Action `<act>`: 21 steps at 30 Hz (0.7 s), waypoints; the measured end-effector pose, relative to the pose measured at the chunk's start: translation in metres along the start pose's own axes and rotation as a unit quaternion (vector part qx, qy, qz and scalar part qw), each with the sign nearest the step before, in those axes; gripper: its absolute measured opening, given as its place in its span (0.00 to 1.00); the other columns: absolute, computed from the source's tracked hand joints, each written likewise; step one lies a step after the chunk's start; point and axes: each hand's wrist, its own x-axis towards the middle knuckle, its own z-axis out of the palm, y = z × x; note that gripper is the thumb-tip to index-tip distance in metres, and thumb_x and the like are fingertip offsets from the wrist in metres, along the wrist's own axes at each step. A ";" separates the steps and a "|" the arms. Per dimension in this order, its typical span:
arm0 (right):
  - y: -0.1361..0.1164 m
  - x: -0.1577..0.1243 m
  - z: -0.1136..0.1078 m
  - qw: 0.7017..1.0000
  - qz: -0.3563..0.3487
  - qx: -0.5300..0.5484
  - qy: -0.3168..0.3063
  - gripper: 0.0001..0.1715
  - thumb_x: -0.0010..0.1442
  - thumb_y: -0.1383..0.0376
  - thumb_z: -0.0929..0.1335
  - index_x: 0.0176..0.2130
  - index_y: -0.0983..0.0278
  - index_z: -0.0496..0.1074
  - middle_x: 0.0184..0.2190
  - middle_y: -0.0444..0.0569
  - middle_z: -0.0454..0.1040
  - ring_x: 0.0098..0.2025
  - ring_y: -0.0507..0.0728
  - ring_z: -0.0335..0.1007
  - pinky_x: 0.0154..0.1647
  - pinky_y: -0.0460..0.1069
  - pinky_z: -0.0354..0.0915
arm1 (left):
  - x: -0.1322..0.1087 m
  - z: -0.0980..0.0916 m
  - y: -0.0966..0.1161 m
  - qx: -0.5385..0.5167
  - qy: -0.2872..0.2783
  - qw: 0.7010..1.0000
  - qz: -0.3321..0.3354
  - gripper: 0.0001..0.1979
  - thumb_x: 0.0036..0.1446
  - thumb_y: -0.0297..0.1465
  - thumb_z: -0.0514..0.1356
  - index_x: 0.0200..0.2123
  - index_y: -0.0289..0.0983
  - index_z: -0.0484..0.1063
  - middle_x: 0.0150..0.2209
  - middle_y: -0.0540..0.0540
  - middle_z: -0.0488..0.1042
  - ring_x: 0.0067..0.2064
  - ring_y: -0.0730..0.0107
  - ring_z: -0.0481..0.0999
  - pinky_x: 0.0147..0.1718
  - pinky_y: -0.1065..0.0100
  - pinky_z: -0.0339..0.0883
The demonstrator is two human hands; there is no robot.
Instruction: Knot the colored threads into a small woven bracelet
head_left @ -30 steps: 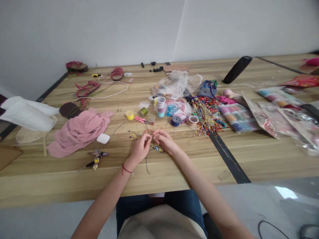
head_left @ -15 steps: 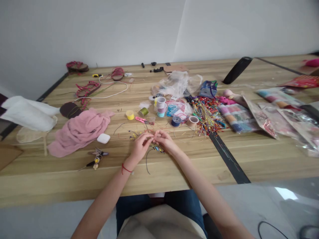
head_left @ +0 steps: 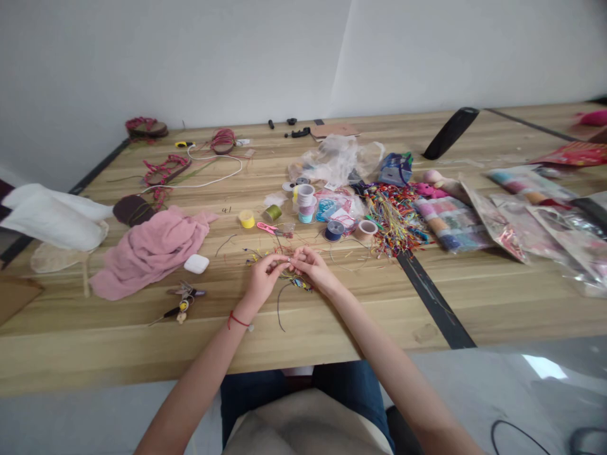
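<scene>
My left hand [head_left: 266,274] and my right hand [head_left: 310,268] meet fingertip to fingertip above the wooden table. Both are closed in a pinch on thin cord, though the strands between the fingers are too fine to make out clearly. Just below the fingertips lies a small braided piece [head_left: 301,284] in yellow, blue and black. From it a dark cord [head_left: 279,308] curves over the wood towards me. Loose yellow and dark thread ends [head_left: 252,258] lie beside my left fingers. A red string bracelet [head_left: 238,320] circles my left wrist.
Beyond my hands lie pink thread snips [head_left: 268,228], a yellow spool [head_left: 246,218], a green spool [head_left: 272,213], a navy spool [head_left: 334,231] and a colourful cord heap [head_left: 396,218]. To the left are a pink cloth [head_left: 154,253], a white case [head_left: 196,263] and keys [head_left: 184,303].
My left hand has shifted slightly left and down, with its fingers a little differently bent. My right hand stays nearly in place. The braided piece has barely moved.
</scene>
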 end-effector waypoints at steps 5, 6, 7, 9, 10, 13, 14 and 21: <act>0.001 0.000 0.001 0.999 -0.023 -0.027 -0.003 0.21 0.48 0.55 0.76 0.33 0.61 0.65 0.26 0.41 0.72 0.28 0.51 0.67 0.29 0.46 0.61 | -0.001 0.001 0.001 -0.007 0.001 1.000 -0.017 0.09 0.56 0.36 0.63 0.36 0.36 0.76 0.31 0.46 0.79 0.29 0.70 0.76 0.28 0.72 0.70; 0.001 0.000 0.001 0.999 -0.028 -0.033 -0.003 0.21 0.48 0.55 0.76 0.33 0.61 0.65 0.27 0.41 0.72 0.29 0.51 0.68 0.30 0.46 0.62 | -0.001 0.001 0.001 -0.009 0.002 1.000 -0.019 0.09 0.57 0.36 0.63 0.36 0.36 0.76 0.31 0.46 0.79 0.29 0.70 0.76 0.28 0.72 0.70; 0.001 0.000 0.001 0.999 -0.032 -0.038 -0.002 0.21 0.48 0.55 0.76 0.33 0.61 0.65 0.27 0.42 0.73 0.30 0.52 0.69 0.30 0.46 0.62 | -0.001 0.001 0.000 -0.011 0.004 1.000 -0.022 0.09 0.57 0.36 0.63 0.36 0.36 0.76 0.31 0.46 0.79 0.29 0.71 0.76 0.28 0.72 0.70; 0.001 0.000 0.001 0.998 -0.039 -0.043 0.000 0.20 0.48 0.55 0.76 0.34 0.61 0.66 0.28 0.42 0.73 0.30 0.51 0.69 0.32 0.47 0.63 | -0.001 0.001 -0.001 -0.011 0.006 1.000 -0.028 0.09 0.56 0.35 0.63 0.36 0.35 0.76 0.31 0.46 0.79 0.29 0.71 0.76 0.28 0.72 0.70; 0.001 0.000 0.001 0.998 -0.042 -0.044 0.001 0.20 0.48 0.55 0.76 0.34 0.61 0.66 0.28 0.42 0.73 0.30 0.51 0.69 0.32 0.47 0.63 | -0.001 0.001 -0.001 -0.013 0.006 0.999 -0.031 0.08 0.56 0.35 0.63 0.36 0.35 0.75 0.32 0.46 0.79 0.30 0.71 0.76 0.28 0.72 0.70; 0.001 0.001 0.001 0.998 -0.047 -0.047 -0.001 0.20 0.48 0.56 0.76 0.35 0.61 0.67 0.28 0.42 0.72 0.30 0.51 0.68 0.33 0.47 0.63 | -0.001 0.000 -0.002 -0.017 0.005 0.999 -0.036 0.09 0.56 0.34 0.63 0.37 0.35 0.75 0.33 0.45 0.79 0.31 0.71 0.76 0.29 0.72 0.70; 0.001 0.001 0.000 0.998 -0.049 -0.048 -0.001 0.19 0.48 0.56 0.76 0.35 0.61 0.68 0.28 0.42 0.72 0.31 0.52 0.68 0.33 0.47 0.63 | -0.001 0.000 -0.002 -0.018 0.004 0.999 -0.037 0.09 0.56 0.34 0.63 0.37 0.35 0.75 0.33 0.45 0.79 0.31 0.70 0.76 0.29 0.72 0.70; 0.002 0.001 0.000 0.998 -0.050 -0.050 -0.003 0.18 0.49 0.57 0.75 0.36 0.61 0.68 0.28 0.43 0.72 0.31 0.52 0.69 0.33 0.47 0.63 | 0.000 0.000 -0.005 -0.033 0.000 0.999 -0.034 0.09 0.56 0.34 0.63 0.37 0.35 0.76 0.31 0.45 0.79 0.30 0.71 0.75 0.27 0.72 0.69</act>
